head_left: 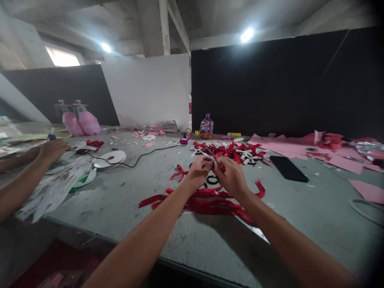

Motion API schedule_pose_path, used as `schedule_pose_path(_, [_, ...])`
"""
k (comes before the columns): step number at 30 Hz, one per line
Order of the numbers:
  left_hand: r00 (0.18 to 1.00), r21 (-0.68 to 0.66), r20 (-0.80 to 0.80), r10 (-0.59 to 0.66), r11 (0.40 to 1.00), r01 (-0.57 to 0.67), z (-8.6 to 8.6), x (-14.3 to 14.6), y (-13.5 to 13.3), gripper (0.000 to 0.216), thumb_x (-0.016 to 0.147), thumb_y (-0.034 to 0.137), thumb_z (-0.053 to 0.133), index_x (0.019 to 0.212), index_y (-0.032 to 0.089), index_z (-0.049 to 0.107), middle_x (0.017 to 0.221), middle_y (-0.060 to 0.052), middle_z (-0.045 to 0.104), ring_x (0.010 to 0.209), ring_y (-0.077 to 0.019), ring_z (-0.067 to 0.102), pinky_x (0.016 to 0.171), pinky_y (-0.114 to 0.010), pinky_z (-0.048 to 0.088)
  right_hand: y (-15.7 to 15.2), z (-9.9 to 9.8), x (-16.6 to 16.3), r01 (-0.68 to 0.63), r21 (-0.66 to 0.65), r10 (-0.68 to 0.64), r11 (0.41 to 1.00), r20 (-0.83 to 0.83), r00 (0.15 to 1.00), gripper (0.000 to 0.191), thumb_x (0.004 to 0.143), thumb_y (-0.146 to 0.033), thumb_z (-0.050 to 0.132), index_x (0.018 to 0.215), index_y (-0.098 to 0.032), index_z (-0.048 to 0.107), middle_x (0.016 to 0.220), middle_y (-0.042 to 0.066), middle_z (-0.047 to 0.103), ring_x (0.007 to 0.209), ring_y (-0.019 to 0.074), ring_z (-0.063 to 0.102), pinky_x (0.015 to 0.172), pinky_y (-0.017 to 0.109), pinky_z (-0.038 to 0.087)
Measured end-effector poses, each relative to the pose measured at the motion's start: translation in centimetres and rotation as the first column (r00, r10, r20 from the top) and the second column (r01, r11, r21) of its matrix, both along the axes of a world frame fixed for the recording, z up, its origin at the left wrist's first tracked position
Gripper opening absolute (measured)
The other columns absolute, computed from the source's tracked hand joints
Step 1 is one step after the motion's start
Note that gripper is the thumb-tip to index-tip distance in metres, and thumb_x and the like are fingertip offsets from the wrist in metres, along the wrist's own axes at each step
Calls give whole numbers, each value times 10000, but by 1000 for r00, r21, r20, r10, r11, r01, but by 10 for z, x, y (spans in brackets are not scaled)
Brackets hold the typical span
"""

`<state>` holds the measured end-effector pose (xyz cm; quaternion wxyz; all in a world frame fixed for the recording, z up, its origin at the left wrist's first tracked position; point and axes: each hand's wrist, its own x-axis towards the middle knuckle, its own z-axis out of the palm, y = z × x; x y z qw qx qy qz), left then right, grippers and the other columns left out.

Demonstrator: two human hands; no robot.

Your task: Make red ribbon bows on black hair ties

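Left fingers [205,163] and right fingers [224,163] tightly pinch something dark [214,160] near limp red ribbons [207,206].

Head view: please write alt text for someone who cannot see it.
Wearer's left hand and right hand meet at a mostly hidden item over a table, between red ribbons and piled bows. A phone lies at right, a co-worker's hand at left.

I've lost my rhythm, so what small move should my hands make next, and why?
Perhaps draw the small dark piece snug: your left hand and right hand seem to pinch it together, and the red bows lying beyond look knotted.
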<state>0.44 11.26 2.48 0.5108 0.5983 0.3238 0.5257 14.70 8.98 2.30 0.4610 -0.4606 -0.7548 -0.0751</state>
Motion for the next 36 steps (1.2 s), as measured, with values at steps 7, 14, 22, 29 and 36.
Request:
schedule_pose_path(7, [999, 105, -7, 51, 993, -50, 73, 29, 41, 121, 838, 248, 636, 852, 128, 646, 736, -50, 656, 654, -126, 572, 640, -242, 454, 41, 62, 22, 50, 127, -38, 991, -92, 995, 293, 1000, -335, 413, 946, -186, 659, 883, 82, 698, 830, 226, 643, 744, 319, 456])
schedule_pose_path(14, [974, 369, -163, 160, 925, -90, 87, 27, 50, 114, 862, 218, 599, 891, 159, 692, 827, -48, 712, 766, -172, 631, 720, -278, 491, 41, 85, 39, 4, 104, -2, 995, -21, 1000, 189, 958, -305, 525, 914, -222, 688, 770, 30, 718, 720, 193, 670, 671, 293, 470])
schedule_pose_path(22, [852, 563, -384, 357, 822, -90, 86, 23, 34, 152, 884, 132, 538, 876, 218, 662, 855, -11, 693, 798, -173, 607, 734, -298, 457, 24, 91, 46, -53, -150, 57, 987, 22, 998, 215, 920, -260, 540, 736, -231, 648, 554, -43, 617, 452, 112, 532, 468, 243, 363])
schedule_pose_path(29, [849, 600, -420, 319, 800, -4, 84, 21, 35, 219, 829, 49, 510, 864, 231, 627, 844, -3, 678, 809, -179, 597, 736, -304, 460, 22, 93, 49, -106, -347, 43, 932, -185, 982, 351, 884, -341, 569, 560, -213, 613, 429, -32, 521, 374, 102, 424, 368, 242, 293])
schedule_pose_path(36, [910, 409, -364, 196, 912, -33, 90, 21, 34, 103, 885, 172, 559, 858, 231, 639, 791, 13, 664, 684, -145, 575, 603, -260, 446, 24, 87, 51, -341, -497, 40, 798, -521, 853, 341, 887, -483, 603, 784, -179, 720, 427, -34, 505, 360, 101, 439, 340, 231, 345])
